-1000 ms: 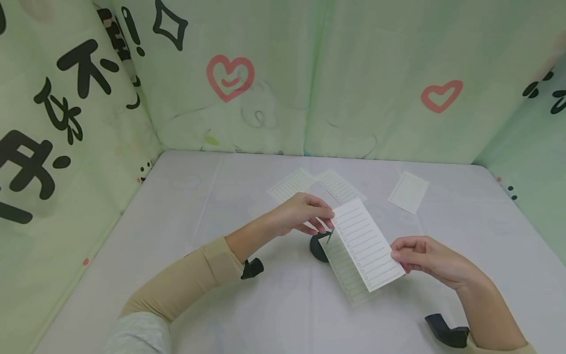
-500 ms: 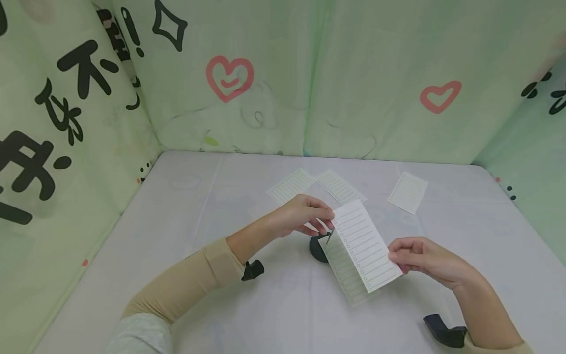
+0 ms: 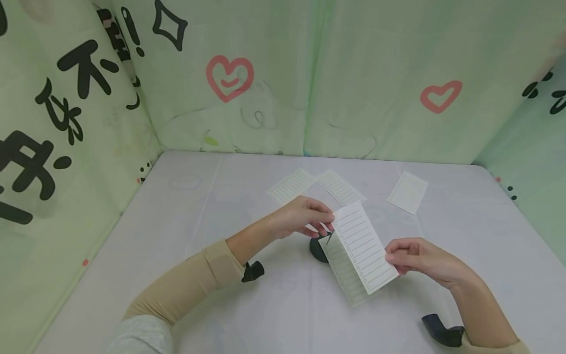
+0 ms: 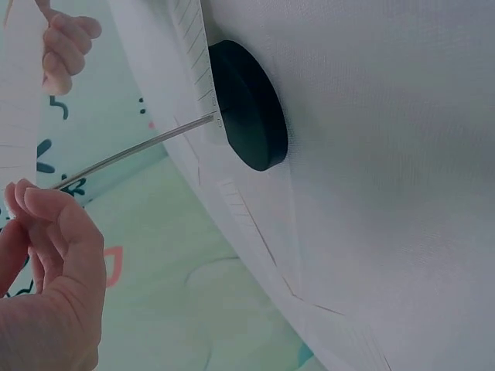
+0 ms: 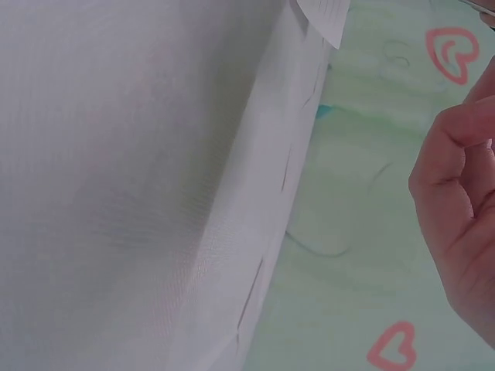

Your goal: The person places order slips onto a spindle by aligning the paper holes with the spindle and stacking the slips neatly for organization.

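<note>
A white lined checklist card (image 3: pixel 364 250) is held up at a slant between both hands. My left hand (image 3: pixel 304 217) pinches its upper left corner, and my right hand (image 3: pixel 426 260) pinches its right edge near the lower end. Under the left fingers stands a spike (image 4: pixel 139 151), a thin metal rod on a round black base (image 4: pixel 259 116). The left wrist view shows the rod's upper end right at my left fingertips, its tip hidden. Lower on the rod sits another lined card (image 3: pixel 347 275), close over the base. The right wrist view shows only part of my right hand.
Two lined cards (image 3: pixel 292 184) (image 3: pixel 340 186) lie near each other at the back middle of the white table (image 3: pixel 247 314). Another card (image 3: pixel 409 192) lies at the back right. Green printed curtains (image 3: pixel 376 73) surround the back and sides.
My right hand has shifted slightly left, and the lower end of the held card has moved with it. The left hand has sunk very slightly. The other cards have not moved.
</note>
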Tool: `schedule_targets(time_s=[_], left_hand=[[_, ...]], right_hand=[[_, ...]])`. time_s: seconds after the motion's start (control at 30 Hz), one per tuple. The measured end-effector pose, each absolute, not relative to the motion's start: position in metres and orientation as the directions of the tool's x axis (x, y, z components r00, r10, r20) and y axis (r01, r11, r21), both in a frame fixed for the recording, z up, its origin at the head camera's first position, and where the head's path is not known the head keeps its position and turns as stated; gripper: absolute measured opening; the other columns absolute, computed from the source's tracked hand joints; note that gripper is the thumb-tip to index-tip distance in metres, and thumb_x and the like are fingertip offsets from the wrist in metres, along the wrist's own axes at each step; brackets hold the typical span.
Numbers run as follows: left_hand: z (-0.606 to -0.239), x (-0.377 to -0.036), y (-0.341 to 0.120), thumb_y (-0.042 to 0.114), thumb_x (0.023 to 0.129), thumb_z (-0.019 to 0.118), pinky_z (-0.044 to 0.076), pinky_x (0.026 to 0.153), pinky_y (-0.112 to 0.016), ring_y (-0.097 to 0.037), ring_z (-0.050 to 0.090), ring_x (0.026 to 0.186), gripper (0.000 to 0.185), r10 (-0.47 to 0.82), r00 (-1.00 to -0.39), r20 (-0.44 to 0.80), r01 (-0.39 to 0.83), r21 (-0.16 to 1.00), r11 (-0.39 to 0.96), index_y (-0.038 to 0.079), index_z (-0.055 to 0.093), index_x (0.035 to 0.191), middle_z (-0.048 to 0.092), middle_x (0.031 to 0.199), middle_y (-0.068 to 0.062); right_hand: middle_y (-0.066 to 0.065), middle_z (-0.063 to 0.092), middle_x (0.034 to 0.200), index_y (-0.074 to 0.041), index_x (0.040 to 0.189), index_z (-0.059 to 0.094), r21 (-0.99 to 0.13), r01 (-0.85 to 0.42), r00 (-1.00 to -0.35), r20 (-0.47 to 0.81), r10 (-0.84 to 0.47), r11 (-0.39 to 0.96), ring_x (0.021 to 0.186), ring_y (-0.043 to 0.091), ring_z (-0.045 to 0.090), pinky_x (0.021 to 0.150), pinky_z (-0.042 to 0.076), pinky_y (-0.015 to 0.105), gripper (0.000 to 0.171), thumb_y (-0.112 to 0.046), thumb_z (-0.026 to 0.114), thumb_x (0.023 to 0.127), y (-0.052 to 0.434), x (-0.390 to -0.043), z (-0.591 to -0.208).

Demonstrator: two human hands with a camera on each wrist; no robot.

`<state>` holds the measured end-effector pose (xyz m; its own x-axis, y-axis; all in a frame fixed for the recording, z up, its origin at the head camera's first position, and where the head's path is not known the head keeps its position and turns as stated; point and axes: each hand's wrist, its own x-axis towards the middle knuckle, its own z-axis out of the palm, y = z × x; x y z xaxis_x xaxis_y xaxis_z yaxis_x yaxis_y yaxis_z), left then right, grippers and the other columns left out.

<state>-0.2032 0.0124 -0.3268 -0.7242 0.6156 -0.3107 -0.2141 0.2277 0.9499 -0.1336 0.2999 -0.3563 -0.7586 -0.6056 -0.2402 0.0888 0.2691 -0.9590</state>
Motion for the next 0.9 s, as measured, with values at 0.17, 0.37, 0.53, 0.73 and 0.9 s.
schedule_targets(time_s=[0.17, 0.37, 0.53, 0.73, 0.9], left_hand=[[-0.33, -0.204, 0.013, 0.013, 0.09, 0.058, 0.05, 0.061, -0.023, -0.013, 0.059, 0.067, 0.016, 0.62, -0.725, -0.3, -0.198, 0.953, 0.23, 0.001, 0.063, 0.099, 0.066, 0.087, -0.011], [-0.333, -0.204, 0.013, 0.013, 0.091, 0.056, 0.05, 0.061, -0.024, -0.013, 0.059, 0.066, 0.015, 0.617, -0.727, -0.301, -0.192, 0.952, 0.237, 0.001, 0.062, 0.099, 0.063, 0.079, -0.006], [-0.333, -0.203, 0.014, 0.012, 0.091, 0.055, 0.05, 0.061, -0.025, -0.014, 0.059, 0.066, 0.014, 0.615, -0.729, -0.301, -0.192, 0.952, 0.238, 0.001, 0.061, 0.099, 0.062, 0.076, -0.004], [-0.332, -0.202, 0.015, 0.012, 0.091, 0.055, 0.05, 0.062, -0.025, -0.014, 0.059, 0.065, 0.014, 0.614, -0.736, -0.286, -0.162, 0.954, 0.251, 0.002, 0.06, 0.1, 0.062, 0.076, -0.004], [-0.333, -0.202, 0.015, 0.011, 0.091, 0.055, 0.05, 0.061, -0.024, -0.013, 0.059, 0.065, 0.013, 0.606, -0.741, -0.288, -0.157, 0.953, 0.26, 0.002, 0.06, 0.1, 0.062, 0.076, -0.004]], right_hand=[[-0.007, 0.067, 0.084, -0.016, 0.09, 0.061, -0.958, 0.084, -0.758, -0.24, -0.607, 0.274, 0.071, 0.005, 0.058, 0.064, 0.046, 0.026, 0.019, -0.004, 0.047, 0.093, 0.297, -0.134, -0.356], [-0.006, 0.068, 0.084, -0.014, 0.09, 0.061, -0.954, 0.088, -0.754, -0.252, -0.607, 0.286, 0.071, 0.006, 0.059, 0.065, 0.048, 0.027, 0.015, -0.005, 0.048, 0.093, 0.293, -0.136, -0.357], [-0.006, 0.067, 0.083, -0.012, 0.091, 0.06, -0.944, 0.098, -0.755, -0.276, -0.594, 0.314, 0.071, 0.006, 0.058, 0.064, 0.048, 0.027, 0.011, -0.008, 0.05, 0.093, 0.291, -0.136, -0.357], [-0.006, 0.066, 0.081, -0.008, 0.091, 0.058, -0.934, 0.106, -0.752, -0.3, -0.587, 0.342, 0.069, 0.006, 0.055, 0.064, 0.047, 0.027, 0.008, -0.01, 0.05, 0.093, 0.289, -0.137, -0.359], [-0.006, 0.065, 0.079, -0.007, 0.092, 0.058, -0.932, 0.112, -0.748, -0.307, -0.588, 0.344, 0.066, 0.007, 0.053, 0.062, 0.046, 0.027, 0.008, -0.01, 0.05, 0.093, 0.289, -0.139, -0.36]])
